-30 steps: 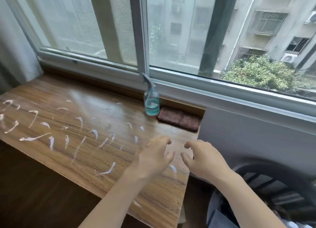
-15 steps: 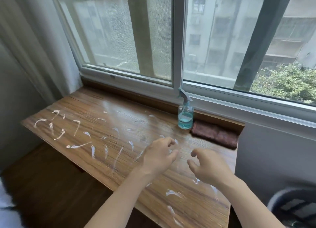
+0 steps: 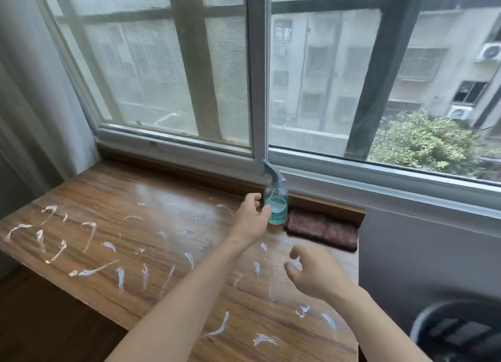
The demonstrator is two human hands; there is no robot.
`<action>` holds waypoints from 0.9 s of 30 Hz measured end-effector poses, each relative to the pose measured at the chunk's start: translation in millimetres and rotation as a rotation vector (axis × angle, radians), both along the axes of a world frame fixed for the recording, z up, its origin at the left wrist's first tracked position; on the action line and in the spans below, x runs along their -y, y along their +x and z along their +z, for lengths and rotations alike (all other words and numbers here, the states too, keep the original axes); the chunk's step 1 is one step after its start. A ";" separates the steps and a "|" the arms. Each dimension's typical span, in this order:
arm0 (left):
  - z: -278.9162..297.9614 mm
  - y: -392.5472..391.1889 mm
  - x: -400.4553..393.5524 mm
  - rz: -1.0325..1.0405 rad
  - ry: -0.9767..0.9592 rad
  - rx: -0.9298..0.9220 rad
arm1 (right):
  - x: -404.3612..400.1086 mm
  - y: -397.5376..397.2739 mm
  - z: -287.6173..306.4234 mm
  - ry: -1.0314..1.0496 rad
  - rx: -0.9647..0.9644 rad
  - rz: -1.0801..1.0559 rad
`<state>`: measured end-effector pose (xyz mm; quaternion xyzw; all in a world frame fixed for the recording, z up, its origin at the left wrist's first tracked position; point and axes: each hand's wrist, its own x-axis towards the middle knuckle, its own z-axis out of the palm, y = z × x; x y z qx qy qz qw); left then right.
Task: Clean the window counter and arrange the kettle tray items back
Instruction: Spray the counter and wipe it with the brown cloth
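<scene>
Counter (image 3: 168, 199) back edge: spray bottle (image 3: 276, 204), cloth (image 3: 322, 230); hands open.

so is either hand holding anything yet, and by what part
Nothing held: left hand open, fingertips at the spray bottle body; right hand empty.

No legible text (anywhere visible)

Wooden window counter (image 3: 113, 199), streaked with white smears (image 3: 89, 272).
Holds 1 spray bottle (image 3: 276, 204) and 1 folded brown cloth (image 3: 322, 230) (both at the back edge, just beside each other).
</scene>
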<state>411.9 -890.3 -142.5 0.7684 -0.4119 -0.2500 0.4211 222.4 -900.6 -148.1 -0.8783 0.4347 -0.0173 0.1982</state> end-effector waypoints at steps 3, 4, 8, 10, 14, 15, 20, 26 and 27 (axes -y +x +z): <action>-12.8 14.2 38.2 0.017 -0.032 -0.039 | 3.2 9.9 -1.3 0.005 0.003 -0.073; -17.3 21.4 50.1 0.013 -0.045 -0.040 | 4.4 15.3 -1.5 0.005 0.006 -0.111; -31.9 44.1 86.0 -0.030 -0.075 -0.030 | 7.9 36.9 -1.1 0.006 0.003 -0.275; -38.8 51.6 101.1 -0.056 -0.073 -0.001 | 7.9 48.0 1.5 0.000 -0.001 -0.345; -49.6 56.7 127.6 -0.104 -0.028 0.039 | 4.6 60.0 6.0 -0.022 -0.026 -0.458; -51.6 56.1 133.5 -0.113 -0.012 0.032 | 2.4 60.8 7.2 -0.021 -0.033 -0.489; -65.2 46.1 152.1 -0.111 0.009 0.035 | -9.7 56.4 5.9 -0.005 -0.032 -0.610; -70.8 52.2 145.4 -0.108 -0.153 -0.092 | -15.9 46.0 -0.3 -0.019 -0.100 -0.655; -68.8 56.2 141.5 -0.105 -0.180 -0.107 | -14.6 44.4 -1.9 -0.011 -0.108 -0.649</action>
